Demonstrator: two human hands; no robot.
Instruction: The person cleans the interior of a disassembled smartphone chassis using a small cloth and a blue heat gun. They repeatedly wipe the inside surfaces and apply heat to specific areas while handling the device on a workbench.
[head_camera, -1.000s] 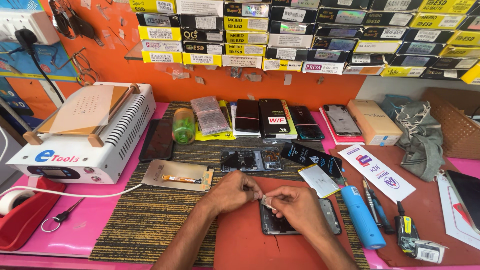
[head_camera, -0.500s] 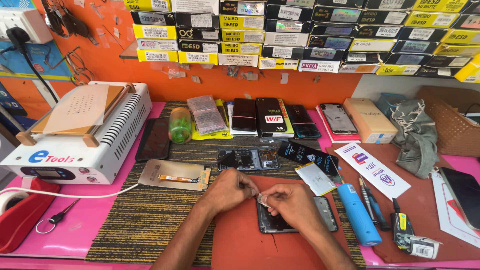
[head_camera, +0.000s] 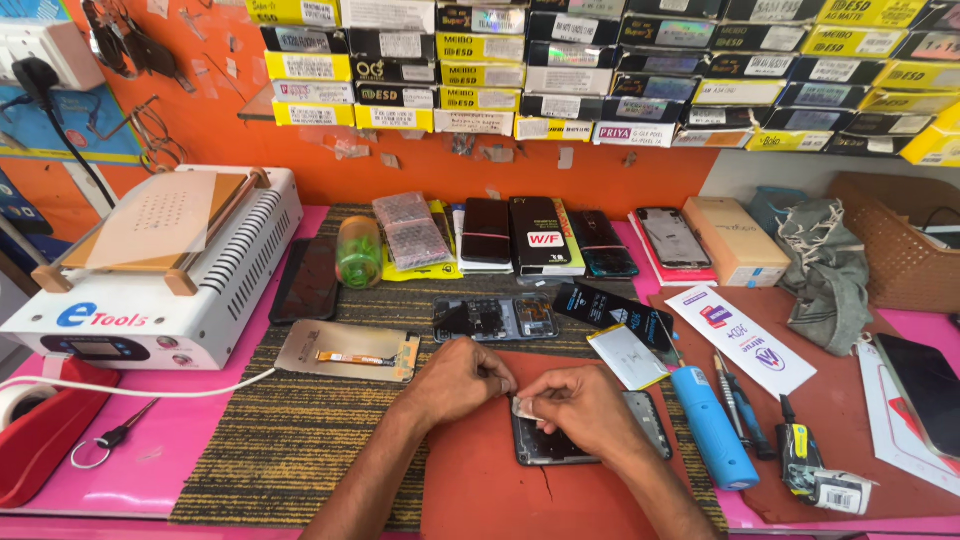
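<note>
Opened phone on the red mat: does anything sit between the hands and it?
Nothing visible does. Both the left hand and right hand are already over the opened phone, pinching a small pale strip above it.

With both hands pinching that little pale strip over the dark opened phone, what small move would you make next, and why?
Probably ease the small pale strip gently up and away. The left hand and right hand meet at it, just above the dark opened phone lying flat on the red-brown mat. A slow pull seems safest, since the strip looks thin.
</note>
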